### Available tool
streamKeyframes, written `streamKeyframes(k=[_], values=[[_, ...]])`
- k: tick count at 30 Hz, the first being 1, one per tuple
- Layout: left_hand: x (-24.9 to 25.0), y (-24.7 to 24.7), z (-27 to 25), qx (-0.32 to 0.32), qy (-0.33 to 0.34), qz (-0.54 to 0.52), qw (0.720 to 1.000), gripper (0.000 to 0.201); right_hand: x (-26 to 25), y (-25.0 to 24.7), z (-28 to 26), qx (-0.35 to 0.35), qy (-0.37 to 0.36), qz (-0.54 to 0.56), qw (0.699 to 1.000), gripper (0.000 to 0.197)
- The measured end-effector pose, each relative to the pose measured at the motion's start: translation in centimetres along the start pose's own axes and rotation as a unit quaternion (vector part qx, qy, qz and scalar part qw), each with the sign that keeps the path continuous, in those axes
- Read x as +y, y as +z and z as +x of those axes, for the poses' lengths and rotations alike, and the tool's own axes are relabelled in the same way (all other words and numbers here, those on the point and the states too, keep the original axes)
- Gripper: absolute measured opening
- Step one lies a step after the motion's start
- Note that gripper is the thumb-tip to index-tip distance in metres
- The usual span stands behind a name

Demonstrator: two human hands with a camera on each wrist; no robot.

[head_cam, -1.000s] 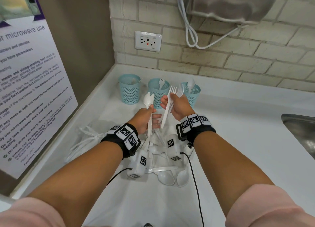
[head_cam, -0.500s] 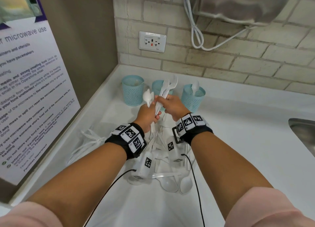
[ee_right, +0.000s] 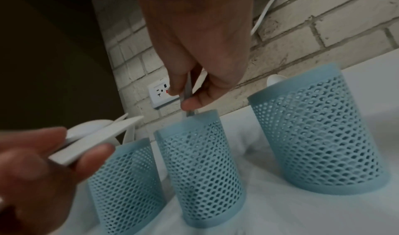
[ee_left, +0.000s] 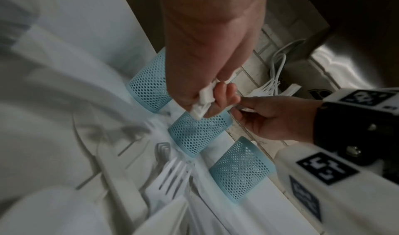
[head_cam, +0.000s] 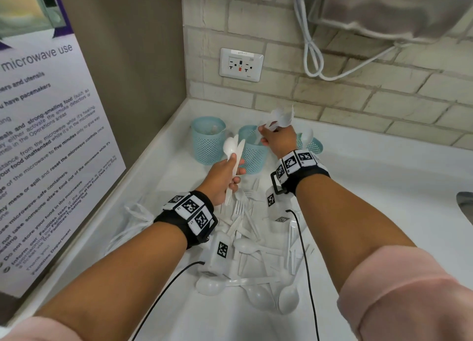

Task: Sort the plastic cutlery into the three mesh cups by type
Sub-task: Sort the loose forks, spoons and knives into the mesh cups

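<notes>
Closest to me, on the white counter (head_cam: 384, 187), I see the pile of loose plastic cutlery (head_cam: 256, 258): spoons with their bowls toward me, forks and knives crossing each other behind them, partly hidden under my wrists. Above this pile, a little further, my left hand (head_cam: 222, 178) has its fingers curled around a small bunch, a spoon (head_cam: 229, 146) and a knife (head_cam: 240, 150), with the heads pointing up and away; in the right wrist view the knife blade (ee_right: 97, 136) lies over the spoon bowl between the fingers. Further on, my right hand (head_cam: 277, 139) pinches several forks (head_cam: 281, 116) by the handles above the middle mesh cup (head_cam: 253, 156); the tines point up, blurred, and the lower ends of the handles reach the rim of this cup (ee_right: 202, 161). Beyond the hands, three light blue mesh cups stand in a row near the brick wall (head_cam: 358, 97). I cannot tell what is inside the left cup (head_cam: 207, 141). From the right cup (head_cam: 313, 144) a spoon bowl (head_cam: 307, 135) rises over the rim. On the wall above them there is a white power outlet (head_cam: 241, 64).
</notes>
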State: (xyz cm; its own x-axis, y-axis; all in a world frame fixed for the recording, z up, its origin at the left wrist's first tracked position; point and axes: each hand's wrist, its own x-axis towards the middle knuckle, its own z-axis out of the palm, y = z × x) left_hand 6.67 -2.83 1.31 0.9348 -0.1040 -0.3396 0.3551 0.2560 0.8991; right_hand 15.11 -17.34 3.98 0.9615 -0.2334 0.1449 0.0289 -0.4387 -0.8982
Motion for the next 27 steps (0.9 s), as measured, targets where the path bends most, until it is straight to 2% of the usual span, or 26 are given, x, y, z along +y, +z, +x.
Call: streamKeyframes(k=[2,5,8,10,11,13,15,17,23,25,27], values=[[0.1,-0.1,0.0,-0.025,-0.023,-0.033,0.999,0.027,0.3,0.4,0.5,-0.038,0.022,-0.046,0.998,0.033],[0.0,-0.5,0.1,-0.053,-0.022,-0.037,0.998,0.021,-0.1,0.2,0.9,-0.057,0.04,-0.066,0.995,0.04],[-0.3,-0.9,0.1,-0.076,-0.02,-0.043,0.996,0.018,-0.2,-0.2,1.2,-0.065,0.049,-0.075,0.994,0.035],[-0.5,-1.1,0.0,-0.091,-0.021,-0.052,0.994,0.02,-0.4,-0.2,0.7,-0.047,0.069,-0.029,0.996,0.019],[-0.6,-1.2,-0.1,-0.096,-0.023,-0.057,0.993,0.021,-0.1,-0.2,0.6,-0.029,0.072,0.002,0.997,0.026],[-0.6,-1.2,-0.3,-0.099,-0.032,-0.066,0.992,0.021,0.1,-0.3,-0.1,0.037,0.043,0.015,0.998,0.055],[-0.5,-1.2,-0.5,-0.095,-0.041,-0.065,0.993,0.023,-0.3,-0.8,-1.4,0.103,-0.021,0.014,0.994,0.045],[-0.4,-1.1,-0.7,-0.093,-0.046,-0.067,0.992,0.026,-0.5,-1.1,-2.6,0.12,-0.059,0.026,0.991,0.029],[-0.2,-1.1,-1.3,-0.113,-0.059,-0.075,0.989,0.028,0.3,-1.3,-4.8,0.075,-0.105,-0.008,0.992,0.024],[-0.2,-1.1,-1.6,-0.119,-0.063,-0.072,0.988,0.028,0.5,-1.2,-5.3,0.045,-0.091,0.008,0.995,0.024],[-0.2,-1.0,-1.8,-0.123,-0.063,-0.072,0.988,0.028,0.5,-1.4,-5.9,-0.025,-0.052,0.043,0.997,0.022]])
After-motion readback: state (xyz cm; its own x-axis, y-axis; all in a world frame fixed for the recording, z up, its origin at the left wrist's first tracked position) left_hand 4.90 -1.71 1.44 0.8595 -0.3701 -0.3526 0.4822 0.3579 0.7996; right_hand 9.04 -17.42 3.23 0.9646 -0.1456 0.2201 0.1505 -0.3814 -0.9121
